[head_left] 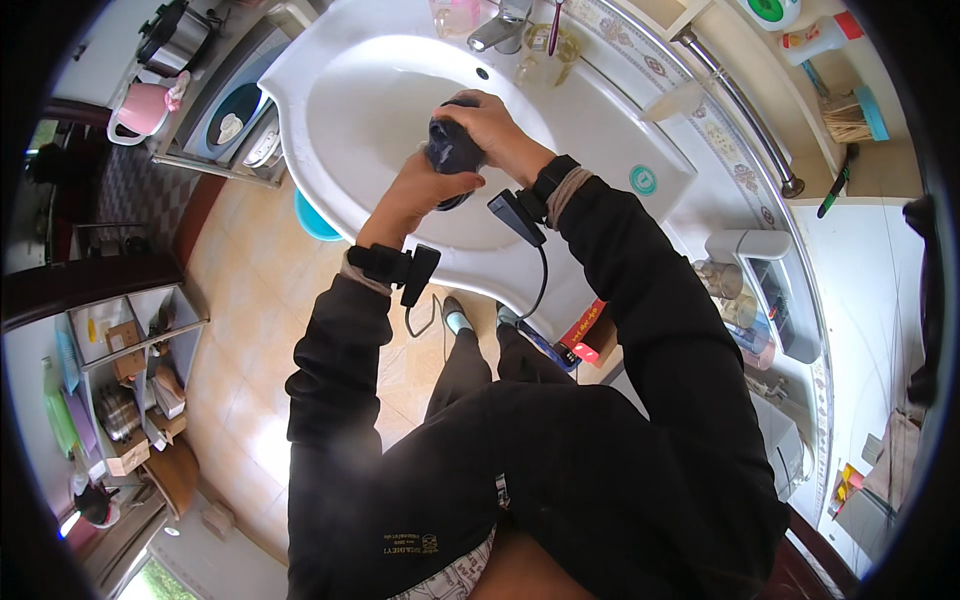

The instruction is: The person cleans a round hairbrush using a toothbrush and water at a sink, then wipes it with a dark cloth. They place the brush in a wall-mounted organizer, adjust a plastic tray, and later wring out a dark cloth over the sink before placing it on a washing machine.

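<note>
My left hand [412, 193] and my right hand [497, 130] are closed around a dark, bunched-up cloth [453, 150]. The left one grips it from below, its thumb lying across the lower end. From the upper right the other hand wraps over its top. The cloth looks nearly black with a few lighter glints, and its exact kind cannot be made out. Both hands hold it over the white washbasin [335, 105]. Part of the cloth is hidden behind my fingers. A black strapped device with a cable sits on each wrist.
A chrome faucet [500, 30] stands at the basin's far rim, beside a clear cup [548, 62] holding a toothbrush. Left of the basin is a rack with a blue tub [232, 120] and a pink pitcher [142, 107]. A turquoise basin [316, 217] sits on the floor below.
</note>
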Demonstrator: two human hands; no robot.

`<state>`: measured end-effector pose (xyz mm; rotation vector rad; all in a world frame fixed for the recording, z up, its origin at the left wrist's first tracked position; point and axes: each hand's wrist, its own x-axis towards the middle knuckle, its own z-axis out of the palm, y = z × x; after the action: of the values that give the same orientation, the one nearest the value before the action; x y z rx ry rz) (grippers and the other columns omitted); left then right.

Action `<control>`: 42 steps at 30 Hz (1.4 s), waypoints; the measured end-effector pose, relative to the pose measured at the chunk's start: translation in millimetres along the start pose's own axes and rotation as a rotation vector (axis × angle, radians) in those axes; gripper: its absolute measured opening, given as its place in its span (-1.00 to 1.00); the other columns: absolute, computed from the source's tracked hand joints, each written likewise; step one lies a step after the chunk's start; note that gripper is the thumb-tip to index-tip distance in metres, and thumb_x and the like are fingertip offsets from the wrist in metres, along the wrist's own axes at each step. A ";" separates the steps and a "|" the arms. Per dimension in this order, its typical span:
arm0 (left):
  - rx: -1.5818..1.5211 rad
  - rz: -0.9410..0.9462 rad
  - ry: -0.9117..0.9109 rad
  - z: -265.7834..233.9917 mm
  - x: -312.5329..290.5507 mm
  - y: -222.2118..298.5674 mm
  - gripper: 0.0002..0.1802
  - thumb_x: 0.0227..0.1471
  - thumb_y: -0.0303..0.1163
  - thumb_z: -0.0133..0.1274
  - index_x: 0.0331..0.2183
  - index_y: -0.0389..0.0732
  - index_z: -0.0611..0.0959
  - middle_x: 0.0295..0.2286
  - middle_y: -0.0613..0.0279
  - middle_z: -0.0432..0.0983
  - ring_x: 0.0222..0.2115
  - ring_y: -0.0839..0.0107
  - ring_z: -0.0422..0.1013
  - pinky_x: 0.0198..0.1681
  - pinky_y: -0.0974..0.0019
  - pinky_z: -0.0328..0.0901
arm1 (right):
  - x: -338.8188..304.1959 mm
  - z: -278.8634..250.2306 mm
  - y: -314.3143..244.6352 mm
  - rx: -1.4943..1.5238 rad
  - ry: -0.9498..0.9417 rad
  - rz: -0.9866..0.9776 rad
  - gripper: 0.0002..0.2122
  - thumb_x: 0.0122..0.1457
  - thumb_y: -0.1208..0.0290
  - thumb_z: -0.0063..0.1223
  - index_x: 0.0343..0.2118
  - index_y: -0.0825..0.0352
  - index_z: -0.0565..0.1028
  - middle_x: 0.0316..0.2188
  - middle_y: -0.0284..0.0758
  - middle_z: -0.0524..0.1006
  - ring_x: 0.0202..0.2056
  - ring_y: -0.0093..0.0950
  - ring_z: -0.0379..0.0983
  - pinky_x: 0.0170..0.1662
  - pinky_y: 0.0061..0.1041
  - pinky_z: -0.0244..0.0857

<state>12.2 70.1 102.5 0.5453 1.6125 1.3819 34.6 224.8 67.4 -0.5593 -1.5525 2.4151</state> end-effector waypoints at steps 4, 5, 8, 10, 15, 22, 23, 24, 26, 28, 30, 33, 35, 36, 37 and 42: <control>0.495 0.046 0.120 10.6 13.5 -11.1 -0.42 -0.26 -0.41 0.27 -0.11 -0.28 0.47 -0.31 0.11 0.53 -0.27 0.26 0.46 -0.20 0.30 0.32 | 15.6 -10.4 21.0 -0.449 0.121 -0.036 -0.63 -0.21 0.26 0.29 -0.45 0.51 0.53 -0.47 -0.10 0.56 -0.44 -0.34 0.52 -0.35 -0.43 0.39; 0.638 0.071 0.158 14.1 15.5 -15.3 -0.40 -0.28 -0.41 0.28 -0.11 -0.28 0.47 -0.30 0.05 0.53 -0.26 0.19 0.47 -0.19 0.27 0.33 | 14.8 -12.8 24.9 -0.508 0.145 -0.020 -0.60 -0.23 0.22 0.29 -0.44 0.51 0.53 -0.46 -0.08 0.56 -0.43 -0.32 0.53 -0.34 -0.43 0.39; 0.714 0.218 0.224 24.8 15.0 -28.0 -0.36 -0.34 -0.42 0.28 -0.11 -0.25 0.45 -0.30 -0.05 0.52 -0.23 0.00 0.44 -0.17 0.20 0.33 | 9.0 -16.8 31.7 -0.756 0.194 0.027 -0.55 -0.23 0.15 0.29 -0.44 0.52 0.54 -0.46 -0.05 0.56 -0.39 -0.31 0.54 -0.30 -0.43 0.38; 0.741 0.281 0.293 28.6 10.5 -33.9 -0.36 -0.35 -0.42 0.28 -0.12 -0.26 0.45 -0.31 -0.05 0.52 -0.22 -0.05 0.42 -0.17 0.18 0.33 | 4.7 -16.6 32.1 -0.849 0.167 0.077 -0.50 -0.21 0.09 0.27 -0.38 0.52 0.53 -0.41 -0.06 0.56 -0.35 -0.31 0.54 -0.27 -0.42 0.38; 0.500 -0.038 0.124 7.6 2.0 -21.6 -0.34 -0.34 -0.44 0.27 -0.09 -0.28 0.45 -0.27 0.03 0.51 -0.26 0.07 0.47 -0.20 0.19 0.36 | -3.9 -17.7 12.0 -0.448 -0.115 0.315 -0.28 -0.07 -0.13 0.17 -0.07 0.50 0.40 -0.16 -0.14 0.50 -0.16 -0.32 0.46 -0.17 -0.36 0.34; -0.642 -0.047 -0.163 -7.6 -25.2 20.0 -0.42 -0.15 -0.38 0.08 -0.04 -0.38 0.40 -0.28 -0.01 0.45 -0.33 0.14 0.47 -0.29 -0.07 0.45 | -26.0 -41.9 -32.9 0.047 -0.401 0.241 -0.21 0.03 -0.29 -0.07 0.13 0.34 0.21 0.02 -0.14 0.33 -0.02 -0.31 0.33 0.04 -0.29 0.22; -0.762 -0.032 -0.208 -4.1 -27.8 22.9 -0.43 -0.14 -0.36 0.07 -0.05 -0.39 0.40 -0.27 -0.02 0.45 -0.33 0.14 0.47 -0.30 -0.06 0.45 | -29.0 -38.6 -30.2 0.133 -0.385 0.321 -0.22 0.05 -0.29 -0.11 0.15 0.30 0.18 0.03 -0.15 0.32 -0.01 -0.28 0.32 0.05 -0.26 0.21; -0.880 -0.016 -0.257 -0.1 -29.8 24.6 -0.44 -0.12 -0.35 0.06 -0.05 -0.41 0.40 -0.26 -0.04 0.45 -0.34 0.14 0.47 -0.30 -0.04 0.46 | -31.7 -33.4 -26.0 0.209 -0.316 0.430 -0.22 0.07 -0.30 -0.15 0.18 0.25 0.15 0.04 -0.17 0.31 0.00 -0.25 0.31 0.07 -0.23 0.20; -1.077 0.021 -0.326 11.4 -31.0 23.0 -0.39 -0.06 -0.23 0.05 -0.03 -0.42 0.34 -0.26 -0.05 0.35 -0.36 0.18 0.39 -0.36 0.07 0.48 | -32.2 -17.0 -17.9 0.181 -0.508 0.024 -0.26 0.10 -0.32 -0.30 0.23 0.13 0.08 0.08 -0.13 0.30 0.06 -0.10 0.25 0.09 -0.07 0.16; -1.355 -0.039 -0.407 23.3 -32.0 16.9 -0.35 -0.04 -0.17 0.06 -0.02 -0.43 0.30 -0.27 -0.04 0.30 -0.36 0.20 0.34 -0.37 0.12 0.49 | -40.5 -6.7 -18.2 0.633 -0.458 0.067 -0.23 0.04 -0.36 -0.30 0.22 0.09 0.10 0.13 -0.06 0.23 0.08 -0.03 0.25 0.10 0.04 0.14; -1.313 -0.031 -0.266 29.9 -35.3 11.7 -0.28 -0.06 -0.17 0.17 0.01 -0.37 0.25 -0.27 -0.01 0.24 -0.35 0.28 0.26 -0.46 0.38 0.41 | -46.7 0.6 -31.1 0.537 -0.566 -0.046 -0.25 0.02 -0.35 -0.23 0.14 0.14 0.20 0.06 -0.09 0.32 0.04 -0.02 0.31 0.02 -0.15 0.31; -1.259 0.014 -0.375 25.3 -36.3 14.3 -0.27 -0.15 -0.25 0.29 -0.01 -0.32 0.30 -0.26 0.00 0.26 -0.35 0.34 0.21 -0.55 0.53 0.21 | -56.1 11.9 -57.8 0.143 -0.471 -0.146 -0.60 0.08 0.02 0.10 -0.18 0.22 0.37 -0.31 -0.32 0.49 -0.27 -0.47 0.49 -0.23 -0.55 0.41; -1.063 -0.014 -0.332 14.4 -36.2 23.6 -0.30 -0.14 -0.26 0.28 -0.03 -0.32 0.32 -0.26 -0.02 0.28 -0.36 0.33 0.22 -0.56 0.52 0.21 | -55.9 22.8 -70.6 -0.056 -0.277 -0.167 -0.64 -0.07 0.15 0.28 -0.29 0.23 0.44 -0.46 -0.38 0.48 -0.46 -0.58 0.43 -0.39 -0.64 0.34; -0.967 -0.022 -0.299 10.9 -36.3 28.3 -0.32 -0.14 -0.27 0.28 -0.04 -0.33 0.33 -0.25 -0.03 0.28 -0.36 0.33 0.22 -0.56 0.52 0.21 | -54.9 27.0 -74.8 -0.117 -0.252 -0.177 -0.65 -0.12 0.19 0.33 -0.33 0.24 0.46 -0.49 -0.39 0.47 -0.50 -0.59 0.41 -0.42 -0.65 0.32; -0.883 -0.024 -0.284 8.9 -36.2 32.6 -0.43 -0.12 -0.35 0.24 -0.09 -0.33 0.38 -0.29 0.00 0.34 -0.38 0.34 0.27 -0.57 0.52 0.21 | -51.3 32.6 -76.9 -0.134 -0.192 -0.160 -0.62 -0.21 0.22 0.39 -0.37 0.28 0.48 -0.50 -0.40 0.47 -0.51 -0.60 0.40 -0.44 -0.62 0.31; -0.613 -0.029 -0.139 7.5 -25.8 43.1 -0.66 -0.09 -0.47 0.15 -0.21 -0.27 0.47 -0.40 0.17 0.42 -0.44 0.39 0.36 -0.61 0.50 0.19 | -26.7 40.8 -70.7 -0.371 -0.106 -0.301 -0.51 -0.23 0.17 0.36 -0.25 0.39 0.50 -0.46 -0.32 0.51 -0.49 -0.59 0.41 -0.39 -0.59 0.34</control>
<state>21.4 65.3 152.3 0.2399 1.0038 1.6744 39.7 210.7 152.1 -0.2352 -1.9850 1.9757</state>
